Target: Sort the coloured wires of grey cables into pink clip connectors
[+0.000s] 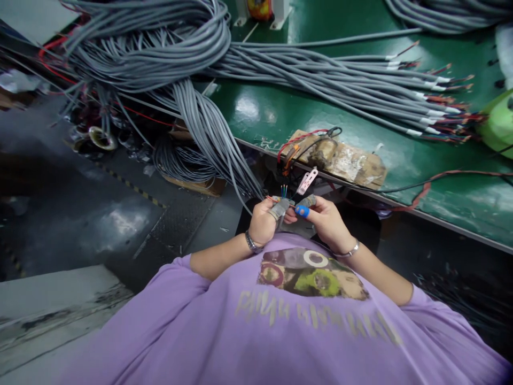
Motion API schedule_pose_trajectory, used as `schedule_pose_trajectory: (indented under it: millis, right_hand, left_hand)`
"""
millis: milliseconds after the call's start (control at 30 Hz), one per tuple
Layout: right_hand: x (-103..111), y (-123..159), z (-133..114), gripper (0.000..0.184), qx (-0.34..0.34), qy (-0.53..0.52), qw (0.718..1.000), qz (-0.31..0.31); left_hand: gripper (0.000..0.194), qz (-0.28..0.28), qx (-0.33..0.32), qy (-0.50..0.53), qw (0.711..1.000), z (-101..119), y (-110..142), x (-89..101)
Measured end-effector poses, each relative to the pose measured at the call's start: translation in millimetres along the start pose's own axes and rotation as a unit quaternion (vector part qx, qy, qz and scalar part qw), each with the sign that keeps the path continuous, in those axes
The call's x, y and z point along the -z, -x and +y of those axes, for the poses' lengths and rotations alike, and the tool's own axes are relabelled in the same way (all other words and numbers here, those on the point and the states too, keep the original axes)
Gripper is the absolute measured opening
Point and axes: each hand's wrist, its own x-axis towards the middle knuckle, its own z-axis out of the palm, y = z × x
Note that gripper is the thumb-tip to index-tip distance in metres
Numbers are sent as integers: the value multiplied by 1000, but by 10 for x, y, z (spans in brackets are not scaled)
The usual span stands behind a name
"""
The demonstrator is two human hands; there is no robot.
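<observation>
Close in front of my chest, my left hand (264, 222) is pinched on the stripped end of a grey cable, its thumb wrapped in grey tape. Thin coloured wires (284, 191) fan out above the fingers, and reddish ones poke out at the sides. My right hand (331, 224) meets it from the other side, with a blue cover on the thumb and a grimy wrap on the forefinger. Its thumb and forefinger are closed on a thin reddish wire. Just beyond the hands, a pink-and-white strip (307, 182) sticks up at the table edge.
A big coil of grey cable (160, 59) lies on the green table (248, 109), with a bundle hanging toward my hands. Several cable ends with white tape (435, 113) lie at right. A taped cardboard block (348, 160) sits at the edge, near a red-and-black lead (425, 190).
</observation>
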Motion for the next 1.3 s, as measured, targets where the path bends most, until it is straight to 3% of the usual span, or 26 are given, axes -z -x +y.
schedule_pose_trajectory:
  millis: [200, 400, 633, 800, 1033, 1167, 1300]
  right_hand:
    - [65, 9, 1, 33, -23, 24, 997, -70]
    - [68, -66, -3, 37, 1, 28, 999, -31]
    - [16, -101, -48, 37, -13, 10, 999, -40]
    - [0, -95, -75, 40, 18, 78, 997, -22]
    - [-55, 1, -70, 32, 36, 68, 997, 0]
    - [-36, -13, -25, 33, -25, -32, 999, -8]
    - [-33, -68, -15, 38, -126, -124, 984, -37]
  left_hand:
    - [41, 6, -6, -12, 1000, -17, 3, 22]
    - [44, 9, -16, -74, 997, 64, 47, 2]
    - [41, -2, -30, -90, 995, 34, 30, 44]
    - [42, -12, -56, -131, 990, 90, 72, 20]
    - [43, -4, -59, -147, 987, 159, 108, -25]
    - [44, -11, -5, -88, 996, 105, 71, -4]
    - [43, -69, 50, -43, 995, 55, 35, 25]
